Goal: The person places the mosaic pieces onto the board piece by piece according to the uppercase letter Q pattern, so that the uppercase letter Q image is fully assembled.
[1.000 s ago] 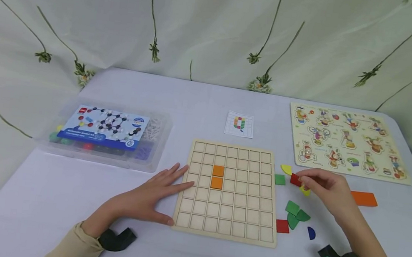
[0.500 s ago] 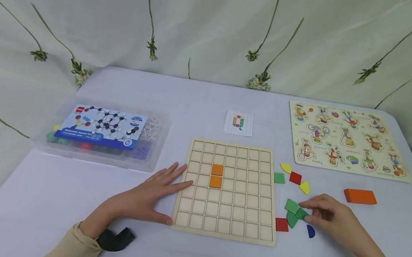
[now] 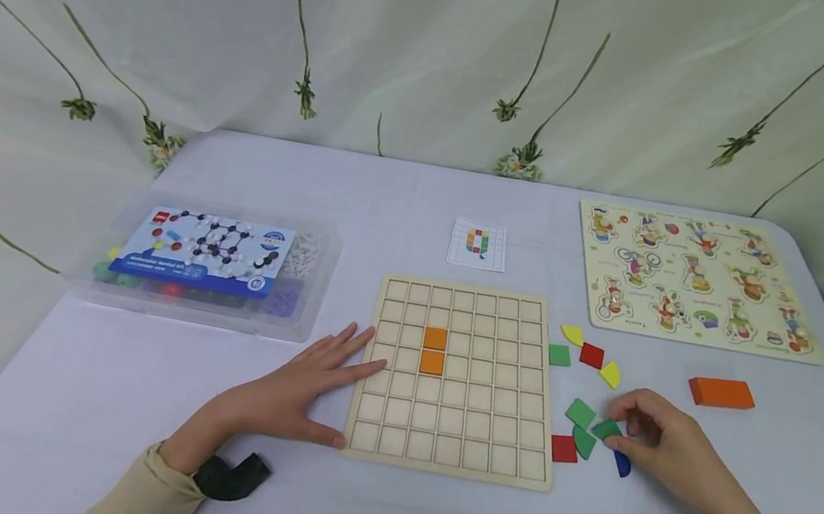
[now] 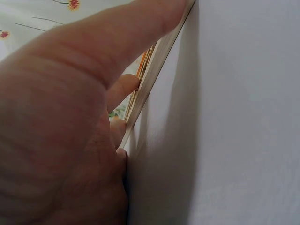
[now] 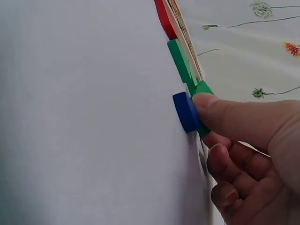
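Observation:
My left hand [image 3: 292, 395] lies with fingers spread, fingertips and thumb on the left edge of the wooden grid board [image 3: 454, 396]. Two orange square tiles [image 3: 435, 338] sit one above the other in its cells. To the right of the board, my right hand [image 3: 671, 443] pinches a dark green quarter-circle tile [image 3: 606, 429] between thumb and index finger. A lighter green square tile [image 3: 581, 413] and another green quarter-circle [image 3: 583, 443] lie just left of it. Close below the thumb is a blue half-circle tile [image 5: 186, 112], standing out in the right wrist view.
A red square [image 3: 563, 449] touches the board's lower right side. Higher up lie a green square [image 3: 559, 355], another red square [image 3: 592, 355] and two yellow quarter-circles [image 3: 610, 375]. Around stand an orange block [image 3: 721, 393], a pattern card [image 3: 477, 244], a picture puzzle [image 3: 699, 279] and a plastic kit box [image 3: 298, 312].
My right hand has come down from the red and yellow tiles to the green ones and now pinches a green quarter-circle, shifted slightly from the green square. My left hand has stayed put.

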`<state>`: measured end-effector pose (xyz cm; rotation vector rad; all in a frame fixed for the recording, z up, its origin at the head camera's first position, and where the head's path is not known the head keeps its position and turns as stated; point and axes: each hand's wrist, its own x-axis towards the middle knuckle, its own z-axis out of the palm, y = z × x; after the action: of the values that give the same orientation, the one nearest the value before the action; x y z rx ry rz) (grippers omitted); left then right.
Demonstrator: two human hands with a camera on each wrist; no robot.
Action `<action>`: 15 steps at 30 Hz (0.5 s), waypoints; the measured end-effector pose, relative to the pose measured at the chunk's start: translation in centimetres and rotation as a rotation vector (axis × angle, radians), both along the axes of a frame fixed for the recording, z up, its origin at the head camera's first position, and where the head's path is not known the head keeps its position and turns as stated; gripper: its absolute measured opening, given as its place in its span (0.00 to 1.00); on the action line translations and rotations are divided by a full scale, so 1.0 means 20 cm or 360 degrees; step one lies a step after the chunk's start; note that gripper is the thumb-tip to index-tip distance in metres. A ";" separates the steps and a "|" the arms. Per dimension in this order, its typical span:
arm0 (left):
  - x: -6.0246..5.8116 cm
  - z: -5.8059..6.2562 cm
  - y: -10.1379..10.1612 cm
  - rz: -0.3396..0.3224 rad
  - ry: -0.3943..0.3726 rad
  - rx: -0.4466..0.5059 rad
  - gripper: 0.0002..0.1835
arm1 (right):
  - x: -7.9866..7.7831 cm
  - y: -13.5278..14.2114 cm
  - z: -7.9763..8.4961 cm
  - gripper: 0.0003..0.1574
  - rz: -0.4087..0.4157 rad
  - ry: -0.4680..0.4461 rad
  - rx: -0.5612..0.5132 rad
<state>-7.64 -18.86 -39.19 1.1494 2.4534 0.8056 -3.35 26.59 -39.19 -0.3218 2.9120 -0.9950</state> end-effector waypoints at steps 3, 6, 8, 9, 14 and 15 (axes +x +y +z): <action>0.00 0.00 0.00 0.0003 0.0002 -0.0012 0.50 | -0.01 -0.01 0.03 0.19 -0.0035 -0.0117 0.0035; 0.00 0.00 0.00 0.0004 -0.0002 -0.0016 0.50 | -0.03 -0.03 0.07 0.17 -0.0038 -0.0157 0.0037; 0.00 0.00 0.00 0.0009 -0.0006 -0.0013 0.50 | -0.05 -0.05 0.10 0.17 -0.0004 -0.0110 -0.0013; 0.00 0.00 0.00 0.0010 -0.0008 -0.0006 0.50 | -0.06 -0.07 0.11 0.17 0.0025 -0.0084 -0.0068; 0.00 -0.02 -0.01 0.0006 -0.0002 0.0004 0.49 | -0.12 -0.17 0.17 0.17 0.0261 -0.0116 -0.0619; 0.00 -0.02 -0.01 0.0001 -0.0004 0.0010 0.49 | -0.14 -0.20 0.17 0.16 0.0300 -0.0155 -0.0727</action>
<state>-7.55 -18.99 -39.55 1.1491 2.4513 0.8153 -6.10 22.63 -35.79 -0.5348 2.4834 -1.5807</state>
